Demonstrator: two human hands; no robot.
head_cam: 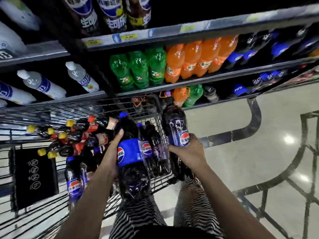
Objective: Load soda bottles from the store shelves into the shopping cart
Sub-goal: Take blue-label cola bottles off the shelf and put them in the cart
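Note:
My left hand (pixel 113 149) grips a large dark cola bottle with a blue label (pixel 131 152), held over the wire shopping cart (pixel 43 111). My right hand (pixel 188 150) grips a second dark cola bottle (pixel 176 128) at the cart's right edge. Inside the cart lie several small cola bottles with yellow and red caps (pixel 69 137) and more blue-labelled cola bottles (pixel 76 178). The shelves above hold green soda bottles (pixel 138 69), orange soda bottles (pixel 195 57) and dark blue-capped bottles (pixel 245 54).
White drink bottles (pixel 41 85) lie on the left shelves. A black sign panel (pixel 34 176) hangs on the cart's left side. The cart's curved handle bar (pixel 253 121) and a second wire frame (pixel 307 152) stand over the shiny floor at right.

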